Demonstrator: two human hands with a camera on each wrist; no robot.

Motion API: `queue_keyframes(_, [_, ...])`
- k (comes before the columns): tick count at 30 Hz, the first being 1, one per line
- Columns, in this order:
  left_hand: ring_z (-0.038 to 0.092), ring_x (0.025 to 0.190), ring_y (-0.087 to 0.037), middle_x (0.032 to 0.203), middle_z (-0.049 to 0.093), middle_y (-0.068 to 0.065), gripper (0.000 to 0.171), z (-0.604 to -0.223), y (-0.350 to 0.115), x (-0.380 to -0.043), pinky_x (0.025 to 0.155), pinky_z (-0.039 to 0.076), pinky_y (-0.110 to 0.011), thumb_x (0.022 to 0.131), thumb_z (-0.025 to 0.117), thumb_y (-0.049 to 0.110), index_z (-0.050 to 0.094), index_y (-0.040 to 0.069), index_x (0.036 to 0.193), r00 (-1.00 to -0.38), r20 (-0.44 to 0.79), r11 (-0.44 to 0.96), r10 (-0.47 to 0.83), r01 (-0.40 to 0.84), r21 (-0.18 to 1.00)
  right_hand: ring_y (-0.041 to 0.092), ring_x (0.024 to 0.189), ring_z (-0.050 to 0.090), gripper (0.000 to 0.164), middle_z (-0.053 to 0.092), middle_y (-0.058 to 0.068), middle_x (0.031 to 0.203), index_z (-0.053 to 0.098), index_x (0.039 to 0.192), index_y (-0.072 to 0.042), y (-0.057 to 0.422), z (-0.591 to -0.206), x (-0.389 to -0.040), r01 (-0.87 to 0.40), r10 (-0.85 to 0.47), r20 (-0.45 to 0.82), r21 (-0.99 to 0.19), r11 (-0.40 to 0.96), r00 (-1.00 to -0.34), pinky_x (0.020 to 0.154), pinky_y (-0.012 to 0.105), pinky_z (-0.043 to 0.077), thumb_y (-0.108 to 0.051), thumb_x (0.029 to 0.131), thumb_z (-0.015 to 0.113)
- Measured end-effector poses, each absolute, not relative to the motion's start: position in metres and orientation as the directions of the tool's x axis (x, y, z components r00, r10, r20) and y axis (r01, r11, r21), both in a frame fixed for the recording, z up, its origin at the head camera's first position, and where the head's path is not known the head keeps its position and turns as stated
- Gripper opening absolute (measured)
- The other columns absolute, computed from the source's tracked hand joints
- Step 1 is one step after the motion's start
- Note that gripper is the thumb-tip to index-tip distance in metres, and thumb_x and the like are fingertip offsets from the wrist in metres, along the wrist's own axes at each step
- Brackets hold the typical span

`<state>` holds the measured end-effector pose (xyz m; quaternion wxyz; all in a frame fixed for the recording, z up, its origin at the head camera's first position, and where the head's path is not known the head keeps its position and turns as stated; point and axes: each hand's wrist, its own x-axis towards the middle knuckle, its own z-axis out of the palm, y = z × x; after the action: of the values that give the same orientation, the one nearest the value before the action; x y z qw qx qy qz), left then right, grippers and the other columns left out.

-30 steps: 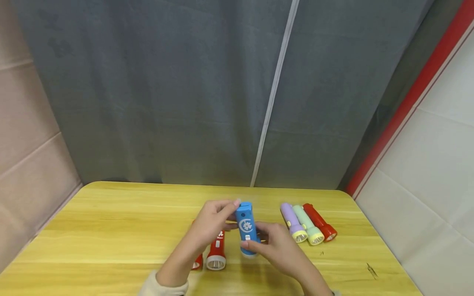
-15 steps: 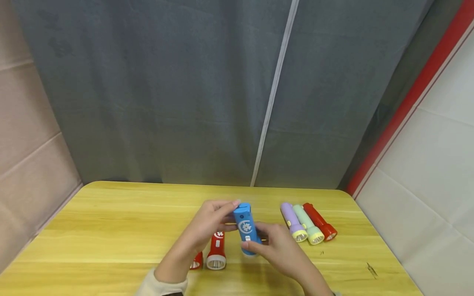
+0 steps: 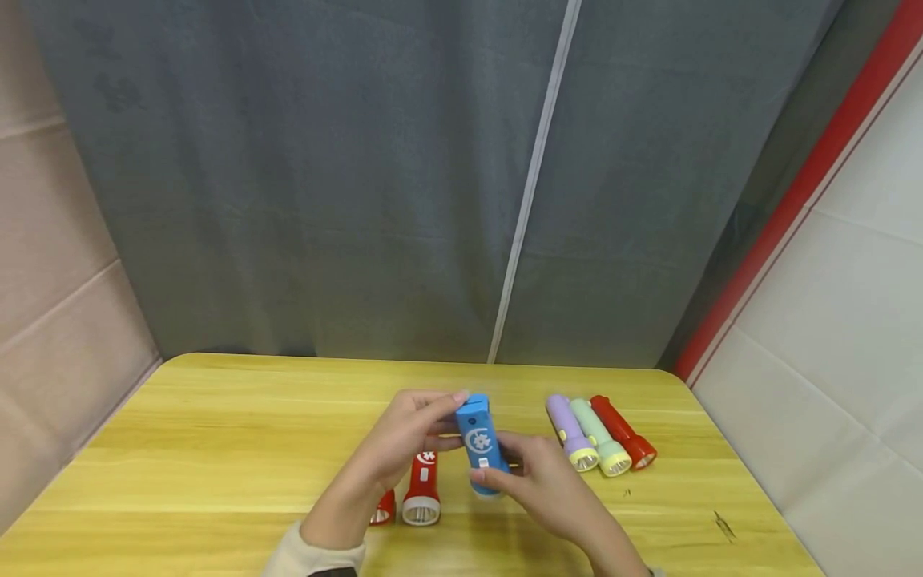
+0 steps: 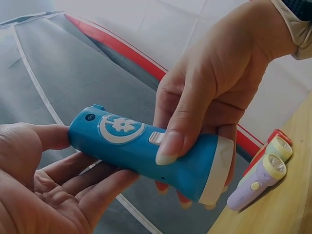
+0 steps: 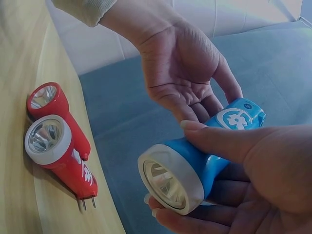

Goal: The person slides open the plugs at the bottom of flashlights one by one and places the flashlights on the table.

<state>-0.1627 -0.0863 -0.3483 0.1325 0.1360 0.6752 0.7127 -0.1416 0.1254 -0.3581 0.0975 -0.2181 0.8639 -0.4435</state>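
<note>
A blue flashlight (image 3: 479, 441) with a white flower emblem, a white slide switch and a white lens rim (image 5: 170, 179) is held above the table. My right hand (image 3: 537, 485) grips it near the head, thumb on top by the switch (image 4: 156, 138), fingers underneath. At the tail end, my left hand (image 3: 404, 437) holds it between the thumb and the other fingers. No light shows from its lens. Below the left hand lie a red flashlight with a white rim (image 3: 421, 493) and an all-red flashlight (image 3: 383, 510), partly hidden in the head view.
On the right of the wooden table (image 3: 238, 449) lie a purple flashlight (image 3: 570, 429), a mint-green flashlight (image 3: 600, 437) and another red flashlight (image 3: 622, 431), side by side. Two metal prongs (image 5: 88, 203) stick out of the white-rimmed red one. A grey curtain (image 3: 324, 200) hangs behind.
The blue flashlight's tail has tilted slightly left, and my left hand has shifted a little with it. Both hands keep their hold. The flashlights on the table have not moved.
</note>
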Motion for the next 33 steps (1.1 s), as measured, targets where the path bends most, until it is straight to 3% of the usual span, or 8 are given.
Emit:
queue_keyframes(14, [0.075, 0.104, -0.026, 0.119, 0.074, -0.018, 0.042, -0.3514, -0.0858, -0.1648, 0.092, 0.060, -0.041, 0.101, 0.062, 0.029, 0.069, -0.008, 0.120, -0.930, -0.007, -0.053, 0.366, -0.029, 0.998, 0.009, 0.083, 0.067, 0.042, 0.076, -0.003, 0.100, 0.071, 0.118, -0.011, 0.1257, -0.3594, -0.1421, -0.314, -0.475, 0.032, -0.789, 0.529, -0.879, 0.074, 0.018, 0.057, -0.043, 0.091, 0.073])
queue_keyframes(33, [0.076, 0.102, -0.024, 0.113, 0.076, -0.016, 0.042, -0.3525, -0.0895, -0.1669, 0.093, 0.060, -0.041, 0.099, 0.064, 0.027, 0.068, -0.009, 0.121, -0.917, -0.028, -0.079, 0.397, -0.064, 0.995, 0.006, 0.086, 0.069, 0.039, 0.077, -0.002, 0.102, 0.071, 0.117, -0.011, 0.1245, -0.3621, -0.1410, -0.354, -0.497, 0.071, -0.788, 0.503, -0.865, 0.075, 0.018, 0.058, -0.041, 0.092, 0.072])
